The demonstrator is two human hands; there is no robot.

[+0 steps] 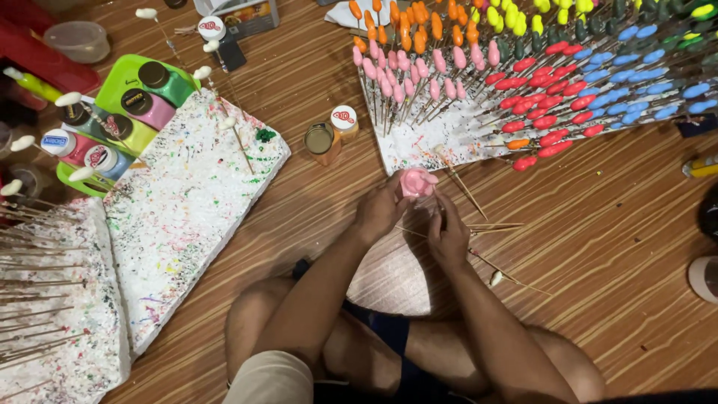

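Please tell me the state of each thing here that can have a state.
left hand: pinching the pink flower
right hand: gripping the stick beneath it
pink flower: held above the floor
orange jar: lying tipped
foam board: stuck full of painted sticks

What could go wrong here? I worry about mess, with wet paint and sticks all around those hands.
The pink piece pinched by the left hand and right hand may smear if still wet. Loose sticks on the floor beside the knees could be knelt on or snapped. The orange paint jars stand close to the foam board; an elbow could tip them.
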